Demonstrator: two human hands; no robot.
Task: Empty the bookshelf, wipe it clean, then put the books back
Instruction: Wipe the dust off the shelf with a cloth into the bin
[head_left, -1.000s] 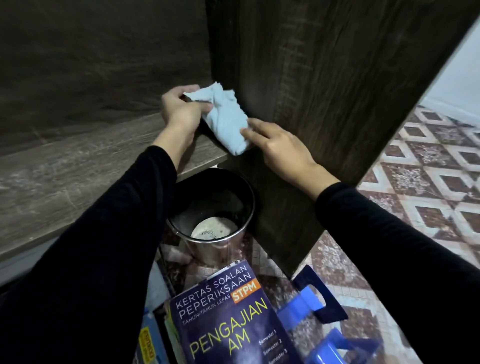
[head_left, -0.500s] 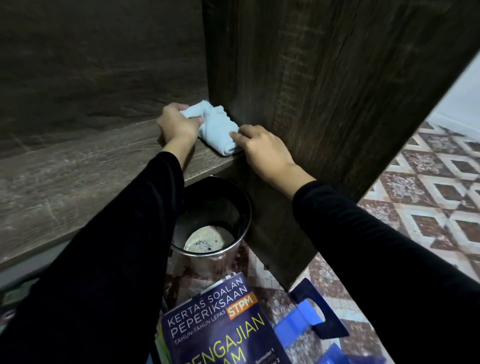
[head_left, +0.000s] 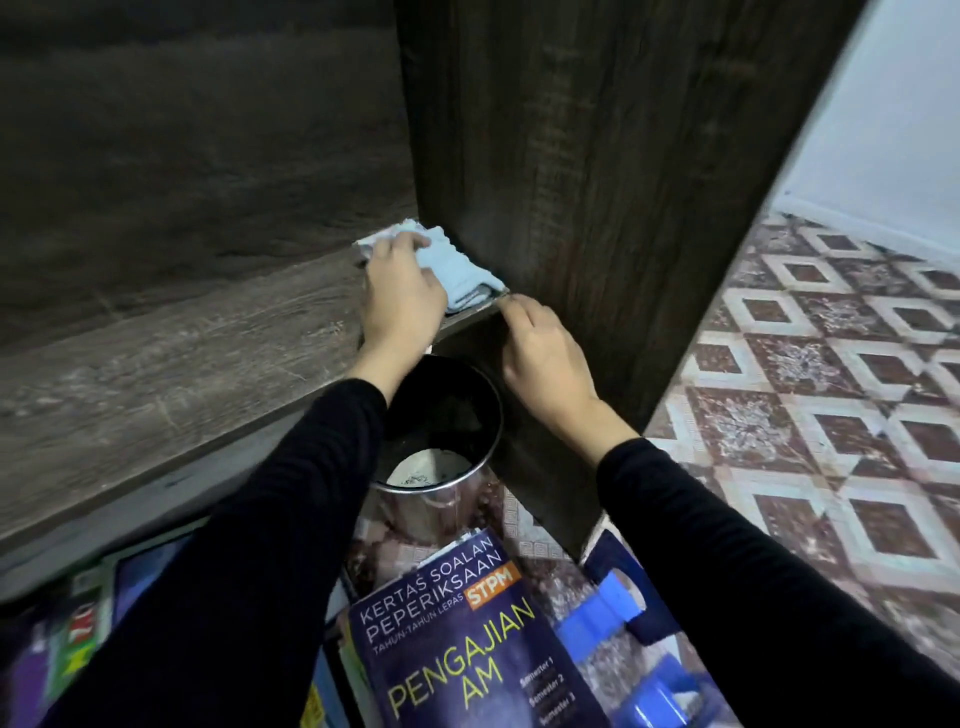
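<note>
Pale cloth (head_left: 462, 270) lengthwise toward shelf (head_left: 182, 364) front

Part of the cloth (head_left: 460, 270) under the left hand (head_left: 400, 301); the book (head_left: 467, 649) cropped at bottom edge.

Right of your frame, you see a tiled floor (head_left: 831, 395) in brown and pale diamonds. A plain pale wall (head_left: 893, 104) meets it upper right. The dark wooden bookshelf (head_left: 597, 156) fills the upper left; light is dim.
</note>
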